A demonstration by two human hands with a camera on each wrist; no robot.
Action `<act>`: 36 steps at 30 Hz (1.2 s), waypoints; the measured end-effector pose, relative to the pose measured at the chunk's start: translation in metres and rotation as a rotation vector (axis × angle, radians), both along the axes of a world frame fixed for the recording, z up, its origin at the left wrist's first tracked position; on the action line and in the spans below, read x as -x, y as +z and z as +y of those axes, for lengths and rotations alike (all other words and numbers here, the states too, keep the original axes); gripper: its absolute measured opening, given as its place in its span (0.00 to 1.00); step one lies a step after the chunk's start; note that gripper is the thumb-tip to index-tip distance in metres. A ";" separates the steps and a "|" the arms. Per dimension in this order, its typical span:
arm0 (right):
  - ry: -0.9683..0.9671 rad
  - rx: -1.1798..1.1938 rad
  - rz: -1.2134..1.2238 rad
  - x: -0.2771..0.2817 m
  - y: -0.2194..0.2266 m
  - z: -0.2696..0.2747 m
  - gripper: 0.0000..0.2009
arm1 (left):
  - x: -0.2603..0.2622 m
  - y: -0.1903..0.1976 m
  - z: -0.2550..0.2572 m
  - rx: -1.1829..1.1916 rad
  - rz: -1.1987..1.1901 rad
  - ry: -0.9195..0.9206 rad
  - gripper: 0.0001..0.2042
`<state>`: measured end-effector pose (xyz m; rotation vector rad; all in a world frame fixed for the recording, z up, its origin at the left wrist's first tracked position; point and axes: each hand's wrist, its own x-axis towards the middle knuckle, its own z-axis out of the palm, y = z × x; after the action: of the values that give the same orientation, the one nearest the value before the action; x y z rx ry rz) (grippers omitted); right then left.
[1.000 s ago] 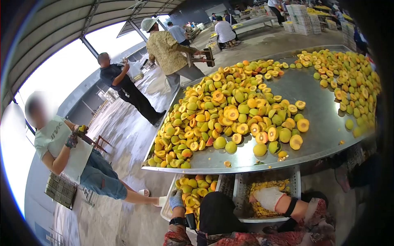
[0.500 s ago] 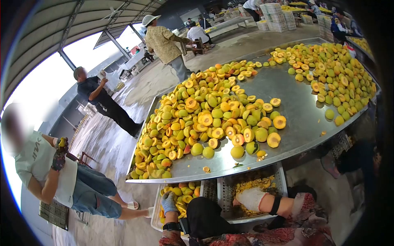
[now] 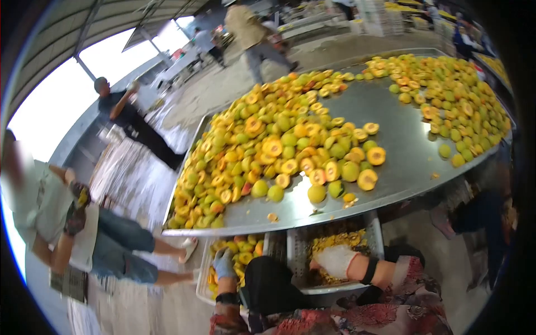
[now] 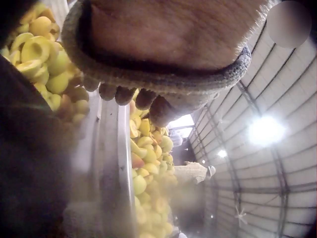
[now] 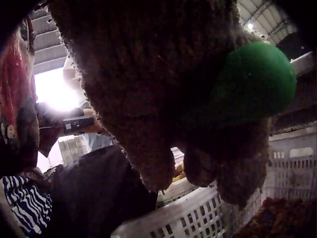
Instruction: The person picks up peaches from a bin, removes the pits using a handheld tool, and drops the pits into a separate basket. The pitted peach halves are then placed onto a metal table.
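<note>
My left hand (image 3: 224, 263), in a light blue-grey glove, rests over halved yellow peaches (image 3: 244, 245) in the left white crate (image 3: 202, 282). Its fingertips hang loosely in a row below the glove in the left wrist view, with no held thing showing. My right hand (image 3: 336, 261), in a white knitted glove, is over the right white crate (image 3: 375, 231), where yellow-brown scraps (image 3: 343, 240) lie. In the right wrist view that hand grips a smooth green thing with a rounded end (image 5: 260, 82), like a handle; the rest of it is hidden by the hand.
Just beyond the crates stands a metal table (image 3: 385, 123) with a large heap of halved peaches (image 3: 240, 156) and another heap (image 3: 463, 106) at right. One person (image 3: 67, 218) stands at the left, another in dark clothes (image 3: 131, 114) behind. Stacked crates (image 3: 379, 19) stand far back.
The head view has shifted a little. In the background, the person in the patterned shirt has stepped to the right. Both my hands stay over their crates.
</note>
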<state>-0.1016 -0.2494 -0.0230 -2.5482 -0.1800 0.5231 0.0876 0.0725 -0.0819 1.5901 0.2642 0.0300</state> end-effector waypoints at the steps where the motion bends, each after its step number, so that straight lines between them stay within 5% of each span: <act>1: -0.012 -0.070 -0.052 -0.001 -0.011 0.000 0.12 | 0.004 0.003 0.000 -0.044 -0.004 -0.018 0.10; 8: 0.098 0.069 -0.019 -0.009 0.016 0.010 0.13 | 0.013 0.018 -0.013 -0.112 -0.131 -0.049 0.13; 10: 0.073 -0.079 -0.079 -0.010 0.015 0.009 0.12 | 0.017 0.016 -0.002 -0.089 -0.110 -0.049 0.13; 12: -0.064 -0.248 -0.187 -0.016 0.028 0.004 0.12 | 0.009 0.002 0.014 -0.095 -0.074 -0.080 0.13; 13: -0.186 -0.357 -0.215 -0.017 0.049 -0.006 0.17 | 0.026 0.036 0.001 -0.050 0.003 -0.088 0.14; 14: -0.193 -0.381 -0.336 -0.026 0.048 -0.028 0.20 | 0.010 -0.008 0.025 -0.259 -0.258 -0.216 0.14; 15: -0.358 -0.452 -0.624 -0.028 0.053 -0.042 0.21 | 0.015 0.021 0.009 -0.016 0.021 -0.118 0.14; 18: -0.618 -0.349 -0.814 -0.041 0.094 -0.108 0.18 | 0.012 0.024 0.005 0.141 0.042 -0.102 0.15; 20: -0.742 -0.129 -0.989 -0.043 0.126 -0.151 0.17 | -0.013 -0.011 0.027 0.226 0.037 -0.185 0.16; 22: -0.907 -0.077 -1.109 -0.044 0.149 -0.191 0.16 | -0.010 -0.008 0.027 0.211 0.091 -0.066 0.12; 26: -1.240 -0.026 -0.860 -0.029 0.182 -0.259 0.20 | -0.003 0.006 0.006 0.196 0.095 -0.051 0.12; 28: -1.259 0.121 -0.850 -0.015 0.187 -0.279 0.19 | -0.003 0.009 0.001 0.196 0.093 -0.050 0.12; 30: -1.446 -0.128 -0.619 0.001 0.198 -0.276 0.18 | 0.006 0.025 -0.012 0.198 0.086 -0.043 0.12; 33: -1.291 0.250 -0.610 0.008 0.185 -0.287 0.14 | -0.003 0.010 0.002 0.207 0.082 -0.030 0.11; 36: -1.286 0.169 -0.577 0.001 0.164 -0.278 0.12 | -0.001 0.010 0.004 0.219 0.081 -0.020 0.11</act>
<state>-0.1028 -0.5274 0.1413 -2.2805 1.2454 -0.6999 0.0885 0.0761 -0.0719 1.3777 0.3045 -0.0767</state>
